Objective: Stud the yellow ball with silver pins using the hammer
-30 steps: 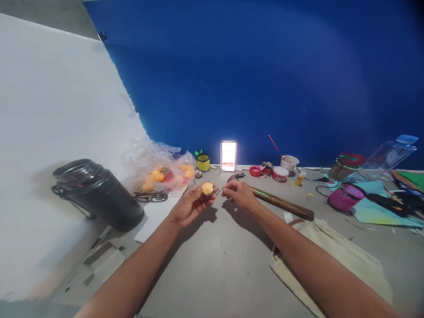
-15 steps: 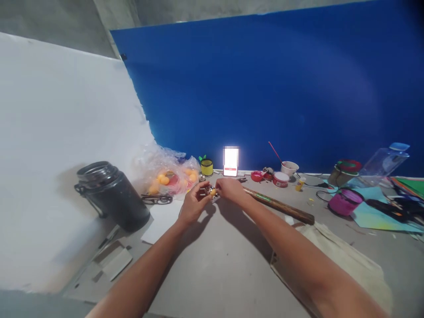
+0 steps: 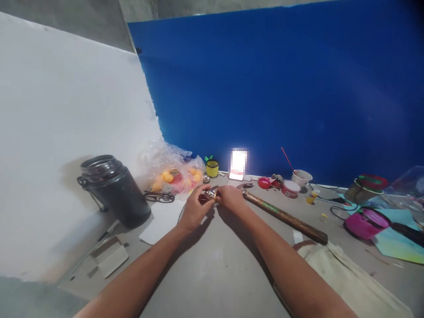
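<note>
Near the middle of the table my two hands meet around a small shiny silver ball-shaped piece (image 3: 210, 194). My left hand (image 3: 195, 210) curls its thumb and fingers around the left side of it. From the right, the bent fingers of my right hand (image 3: 230, 198) press close against it; their tips are partly hidden. What the silver piece is, I cannot make out. A hammer with a wooden handle (image 3: 288, 218) lies just right of my right hand, its head partly behind that hand. White paper (image 3: 162, 221) lies under and left of my left hand.
A dark wide-mouthed flask (image 3: 114, 190) stands at left, with glasses (image 3: 159, 197) and a plastic bag of orange balls (image 3: 179, 172) behind. A lit phone (image 3: 237, 165) leans on the blue board. Paint tubs (image 3: 291, 189), a magenta pouch (image 3: 366, 223) and cream cloth (image 3: 351, 274) are at right.
The view has shifted slightly, so most things on the right sit farther right. The silver piece now shows its rounded side between my fingers; the yellowish bit seen there before is mostly hidden.
</note>
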### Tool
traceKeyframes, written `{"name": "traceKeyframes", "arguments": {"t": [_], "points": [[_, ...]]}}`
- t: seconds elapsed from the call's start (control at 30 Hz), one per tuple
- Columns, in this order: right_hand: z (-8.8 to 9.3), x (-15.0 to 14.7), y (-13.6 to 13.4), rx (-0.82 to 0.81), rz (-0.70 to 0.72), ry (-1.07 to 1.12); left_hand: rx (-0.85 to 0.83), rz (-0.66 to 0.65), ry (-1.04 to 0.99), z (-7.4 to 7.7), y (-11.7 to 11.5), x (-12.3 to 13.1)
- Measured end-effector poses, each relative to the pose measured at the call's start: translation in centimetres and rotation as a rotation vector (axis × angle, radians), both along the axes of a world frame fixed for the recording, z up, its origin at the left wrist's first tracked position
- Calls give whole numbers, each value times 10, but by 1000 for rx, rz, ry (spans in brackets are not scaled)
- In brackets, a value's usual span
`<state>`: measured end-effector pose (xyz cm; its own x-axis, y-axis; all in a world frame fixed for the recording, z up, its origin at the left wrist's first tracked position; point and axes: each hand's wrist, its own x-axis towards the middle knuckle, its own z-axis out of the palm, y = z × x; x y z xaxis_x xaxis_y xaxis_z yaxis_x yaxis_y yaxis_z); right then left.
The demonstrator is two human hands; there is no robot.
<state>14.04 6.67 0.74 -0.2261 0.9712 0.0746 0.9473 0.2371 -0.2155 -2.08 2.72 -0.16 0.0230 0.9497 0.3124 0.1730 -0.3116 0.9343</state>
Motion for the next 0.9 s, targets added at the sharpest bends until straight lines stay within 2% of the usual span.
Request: {"name": "traceKeyframes", "arguments": {"t": [0.1,0.2,0.27,0.37,0.47,0.63,0.9], "points": [[0,-2,0,6,11,-15,17,7,7,0,0,0],[0,-4,-3,13,35,-36,-94,-38,-56,3,0,0],[1,-4,-6,29,45,-42,-204,-93,-167,5,0,0],[2,-3,-9,32,37,-40,-341,-174,-440,6,2,1],[1,-3,-11,22,30,-38,-437,-188,-610,6,4,1],[-1,-2,-14,44,52,-45,-575,-187,-698,9,7,-2],[-11,-2,-7,50,-2,-14,-636,-236,-821,13,11,-6]]}}
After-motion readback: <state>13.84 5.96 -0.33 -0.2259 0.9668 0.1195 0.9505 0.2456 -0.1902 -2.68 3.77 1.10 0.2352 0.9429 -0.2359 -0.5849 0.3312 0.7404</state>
